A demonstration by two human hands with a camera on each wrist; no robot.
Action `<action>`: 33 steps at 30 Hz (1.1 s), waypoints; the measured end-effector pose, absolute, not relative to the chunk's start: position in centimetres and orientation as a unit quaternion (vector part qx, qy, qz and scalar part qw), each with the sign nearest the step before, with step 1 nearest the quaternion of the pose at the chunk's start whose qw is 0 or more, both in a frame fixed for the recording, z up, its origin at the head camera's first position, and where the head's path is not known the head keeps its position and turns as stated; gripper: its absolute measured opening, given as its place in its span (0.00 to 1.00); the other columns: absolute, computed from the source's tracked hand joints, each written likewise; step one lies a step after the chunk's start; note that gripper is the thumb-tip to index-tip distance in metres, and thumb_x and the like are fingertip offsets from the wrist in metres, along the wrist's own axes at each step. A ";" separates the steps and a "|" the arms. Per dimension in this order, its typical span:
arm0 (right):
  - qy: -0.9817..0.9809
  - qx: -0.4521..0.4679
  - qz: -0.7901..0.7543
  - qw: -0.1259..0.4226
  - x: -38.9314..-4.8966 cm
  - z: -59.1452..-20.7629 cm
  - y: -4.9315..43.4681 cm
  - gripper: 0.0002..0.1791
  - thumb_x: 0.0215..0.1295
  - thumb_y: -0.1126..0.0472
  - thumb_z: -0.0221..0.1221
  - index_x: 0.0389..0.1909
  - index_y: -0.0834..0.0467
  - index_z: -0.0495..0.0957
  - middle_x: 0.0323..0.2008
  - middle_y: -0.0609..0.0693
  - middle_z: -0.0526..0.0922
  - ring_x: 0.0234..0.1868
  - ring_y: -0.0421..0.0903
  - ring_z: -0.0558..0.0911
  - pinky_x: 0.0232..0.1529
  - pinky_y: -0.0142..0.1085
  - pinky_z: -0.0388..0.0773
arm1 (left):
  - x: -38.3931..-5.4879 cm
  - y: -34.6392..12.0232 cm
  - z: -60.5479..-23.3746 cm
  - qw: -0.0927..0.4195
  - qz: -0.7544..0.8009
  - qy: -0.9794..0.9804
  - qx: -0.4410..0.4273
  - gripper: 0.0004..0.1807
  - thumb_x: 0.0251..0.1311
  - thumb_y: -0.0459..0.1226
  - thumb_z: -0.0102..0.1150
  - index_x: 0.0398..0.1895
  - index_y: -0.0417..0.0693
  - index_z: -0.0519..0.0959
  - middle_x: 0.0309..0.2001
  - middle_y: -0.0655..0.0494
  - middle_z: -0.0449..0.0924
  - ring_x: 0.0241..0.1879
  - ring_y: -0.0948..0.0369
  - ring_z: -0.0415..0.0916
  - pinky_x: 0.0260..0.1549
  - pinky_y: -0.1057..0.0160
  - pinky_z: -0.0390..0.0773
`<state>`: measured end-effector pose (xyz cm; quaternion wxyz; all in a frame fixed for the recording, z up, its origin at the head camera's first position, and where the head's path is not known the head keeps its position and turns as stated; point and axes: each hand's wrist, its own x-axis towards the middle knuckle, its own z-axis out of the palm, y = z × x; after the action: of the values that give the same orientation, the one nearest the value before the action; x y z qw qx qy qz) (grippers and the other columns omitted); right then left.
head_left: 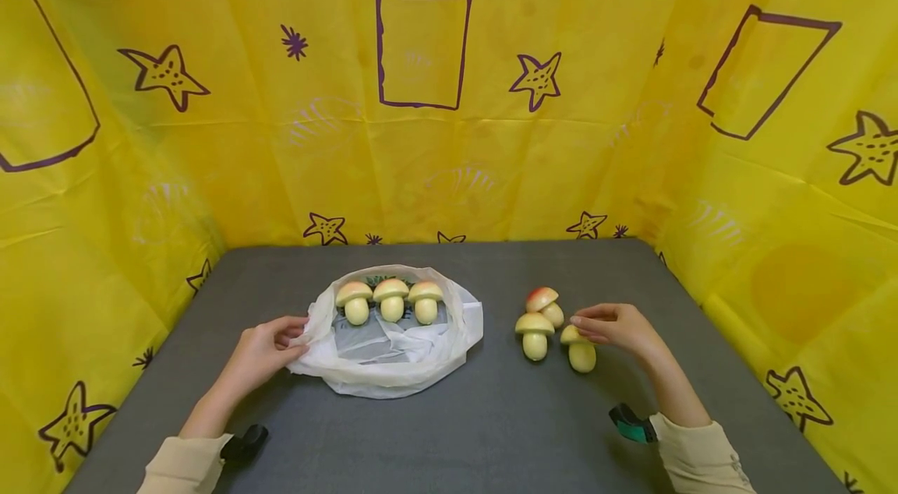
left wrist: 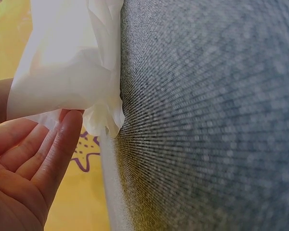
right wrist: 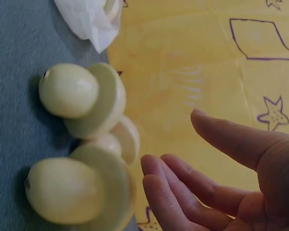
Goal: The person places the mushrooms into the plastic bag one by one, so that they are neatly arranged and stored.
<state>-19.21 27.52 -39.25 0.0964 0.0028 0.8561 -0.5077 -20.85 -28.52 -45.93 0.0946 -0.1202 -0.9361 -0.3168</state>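
Observation:
A white plastic bag lies with its mouth spread wide, and three toy mushrooms with pale stems stand in a row inside, the middle mushroom among them. At the bag's left edge my left hand pinches the rim; the left wrist view shows the thin plastic between thumb and fingers. Three more mushrooms sit together right of the bag: a red-tinged mushroom behind, a mushroom at left and another mushroom nearest my right hand. That hand hovers beside its cap, thumb and fingers apart, holding nothing.
A dark grey cloth covers the tabletop. Yellow curtains with purple stars and frames enclose the back and both sides. A black strap piece sticks out by the left cuff and a black-green one by the right cuff.

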 end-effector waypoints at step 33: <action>0.868 0.035 -0.475 0.139 -17.0 -42.6 31.5 0.30 0.62 0.52 0.62 0.50 0.76 0.75 0.45 0.65 0.83 0.43 0.55 0.84 0.44 0.42 0.81 | -20.9 -28.4 -45.9 0.098 -0.317 -0.936 -0.121 0.21 0.48 0.36 0.71 0.49 0.43 0.81 0.37 0.51 0.84 0.33 0.60 0.80 0.32 0.69 0.79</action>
<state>-16.99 31.51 -42.60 0.1387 0.0349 0.8681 -0.4753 -20.93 -28.44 -45.88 0.0978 -0.1211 -0.9357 -0.3166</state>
